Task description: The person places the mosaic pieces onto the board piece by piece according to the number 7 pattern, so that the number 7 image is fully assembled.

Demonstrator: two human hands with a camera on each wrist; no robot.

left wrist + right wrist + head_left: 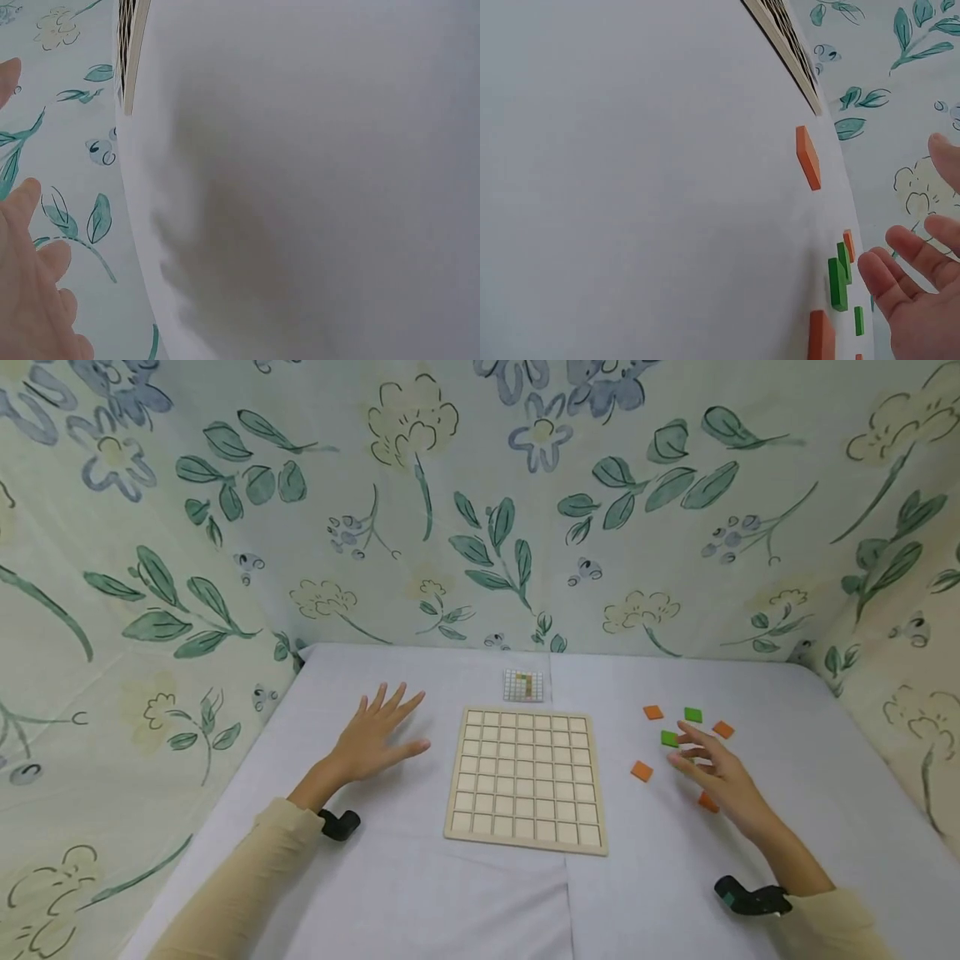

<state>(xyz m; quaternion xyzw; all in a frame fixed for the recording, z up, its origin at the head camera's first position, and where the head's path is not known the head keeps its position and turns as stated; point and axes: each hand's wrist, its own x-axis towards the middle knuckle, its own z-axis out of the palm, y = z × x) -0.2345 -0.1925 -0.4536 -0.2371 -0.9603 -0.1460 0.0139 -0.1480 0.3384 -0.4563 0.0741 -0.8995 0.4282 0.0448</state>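
Observation:
My left hand hovers over the white cloth left of a wooden grid board, fingers spread and holding nothing. In the left wrist view, part of that hand shows at the lower left, its shadow on the cloth. On the right, my right hand is held above several small square tiles, fingers loosely bent and nothing between them. Closest to its fingertips is a green tile; an orange tile is partly hidden below the hand. The right wrist view shows the right hand raised beside the green tiles.
Beyond the board lies a small card with a coloured grid pattern. Other orange tiles and another green tile lie scattered on the right. A floral curtain hangs behind the table and along its sides.

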